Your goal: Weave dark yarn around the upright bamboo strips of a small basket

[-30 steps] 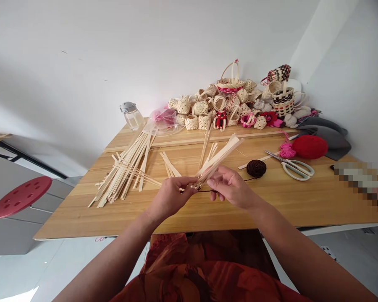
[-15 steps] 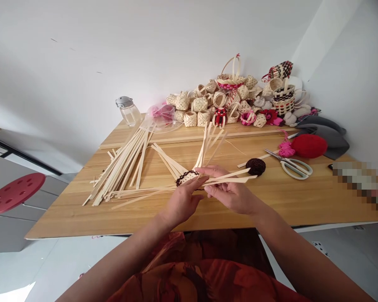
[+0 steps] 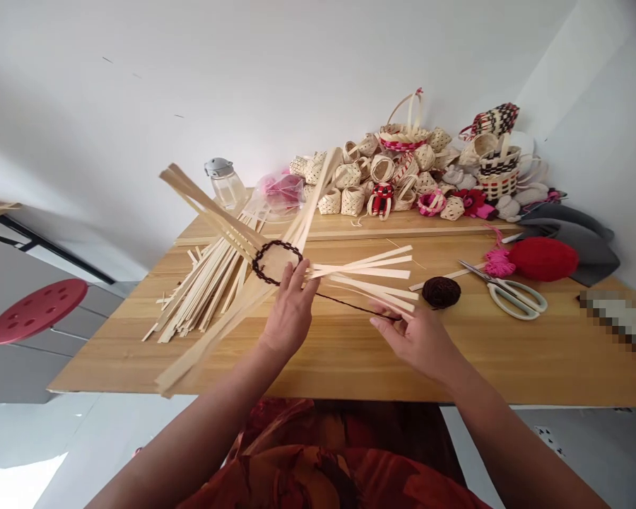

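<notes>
A small woven basket base of pale wooden strips, ringed with dark brown twined yarn, is held tilted above the table. Bundles of unwoven strips fan out from it on several sides. My left hand grips its near right edge, fingertips on the ring and thumb hidden. From that edge a taut length of brown yarn runs to my right hand, which pinches it beside the ends of the right-hand strips. Just beyond that hand lies a ball of brown yarn.
Loose strips lie in a pile on the left of the table. White-handled scissors and a red yarn ball are at the right. Small finished baskets are heaped against the wall, near a bottle.
The basket base has been raised and turned, showing its whole dark ring. My right hand has moved right, away from the base, drawing the brown yarn out straight. My left hand still holds the edge.
</notes>
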`<state>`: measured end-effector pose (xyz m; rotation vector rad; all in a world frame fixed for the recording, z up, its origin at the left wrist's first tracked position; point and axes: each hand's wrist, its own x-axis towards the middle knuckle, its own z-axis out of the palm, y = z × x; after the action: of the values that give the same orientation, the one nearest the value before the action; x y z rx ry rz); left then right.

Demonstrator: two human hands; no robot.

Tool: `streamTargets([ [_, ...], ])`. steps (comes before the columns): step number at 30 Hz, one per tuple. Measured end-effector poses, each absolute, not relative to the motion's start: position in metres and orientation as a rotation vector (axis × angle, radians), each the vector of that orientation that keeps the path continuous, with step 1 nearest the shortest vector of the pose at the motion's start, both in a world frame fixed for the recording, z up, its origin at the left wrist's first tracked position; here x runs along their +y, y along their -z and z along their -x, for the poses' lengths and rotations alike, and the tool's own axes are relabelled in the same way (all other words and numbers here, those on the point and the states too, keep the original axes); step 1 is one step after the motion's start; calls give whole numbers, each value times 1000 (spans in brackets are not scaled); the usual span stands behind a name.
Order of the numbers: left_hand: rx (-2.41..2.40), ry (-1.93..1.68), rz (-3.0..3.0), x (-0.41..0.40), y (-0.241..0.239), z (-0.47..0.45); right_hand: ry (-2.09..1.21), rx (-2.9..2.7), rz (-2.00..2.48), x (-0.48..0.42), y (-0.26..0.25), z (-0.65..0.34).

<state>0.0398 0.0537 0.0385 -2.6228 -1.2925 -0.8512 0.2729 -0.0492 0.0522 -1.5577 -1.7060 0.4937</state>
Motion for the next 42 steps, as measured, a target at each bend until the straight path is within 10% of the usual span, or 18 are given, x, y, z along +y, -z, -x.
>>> streamTargets([
  [11,-1294,667,2727,69,-17,-12,-360,-1548,1695,-32,-45,-289],
  [25,-1837,1733,3147,48,-38,-13,-511,-1479,2032,-5,-34,-327],
  [42,-1623,1546,3438,37,-73,-17,-645,-1547,1496,-28,-48,-223],
])
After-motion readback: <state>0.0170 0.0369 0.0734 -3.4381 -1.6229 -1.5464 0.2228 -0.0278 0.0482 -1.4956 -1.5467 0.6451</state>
